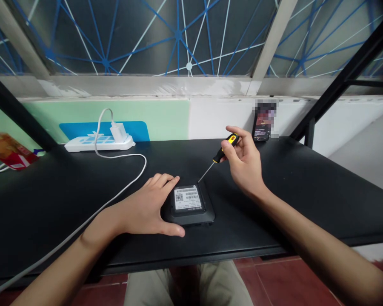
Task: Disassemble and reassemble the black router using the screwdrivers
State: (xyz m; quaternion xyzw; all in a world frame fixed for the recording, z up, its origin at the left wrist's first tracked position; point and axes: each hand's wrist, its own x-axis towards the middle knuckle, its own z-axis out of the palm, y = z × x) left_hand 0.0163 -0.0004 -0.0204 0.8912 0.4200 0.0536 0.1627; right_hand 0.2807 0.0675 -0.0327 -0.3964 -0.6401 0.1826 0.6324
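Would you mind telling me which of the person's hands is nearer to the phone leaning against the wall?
Right. The right hand, holding the screwdriver, is just in front of the phone; the left hand rests far off by the black device.

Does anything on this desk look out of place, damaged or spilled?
Nothing stands out. The black device lies flat, label side up, steadied by the left hand; the right hand holds the screwdriver with its tip at the device's corner.

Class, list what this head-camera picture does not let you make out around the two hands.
- Label on the black device: print too small.
- Screwdriver tip: too fine to tell whether it sits in a screw.
- Phone screen: blurred.
- Orange packet: cut off at the left edge.
- Left hand: its palm hides the device's left side.
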